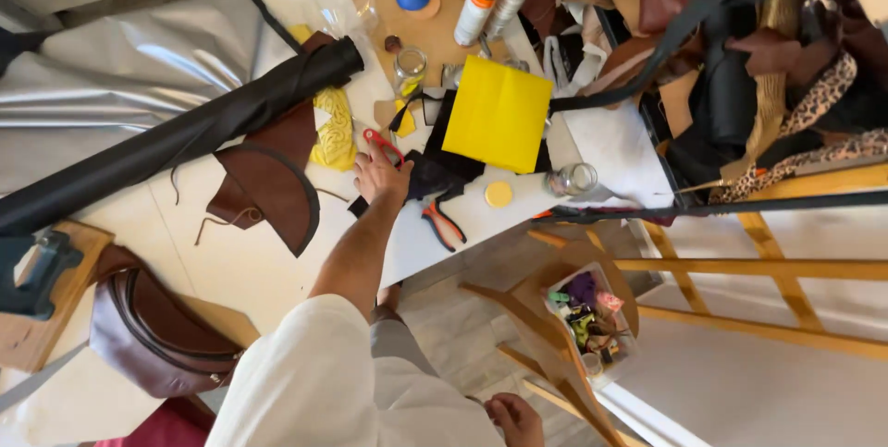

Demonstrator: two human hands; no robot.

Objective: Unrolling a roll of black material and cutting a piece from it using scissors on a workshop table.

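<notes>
Red-handled scissors [381, 144]: on the white table [250, 267], at table centre, gripped by the left hand [379, 174]; pick-up under way by the look of it, a lift clear of the black fabric [435, 170] seemingly next. Right hand [515, 419]: six o'clock, low by the hip, loosely curled, holding nothing. Pliers [442, 223]: four o'clock of scissors. Glass jar [408, 69]: twelve o'clock, yellow bits inside. Second jar [573, 179]: three o'clock, contents unclear. Box [592, 318] on stool: small colourful oddments.
</notes>
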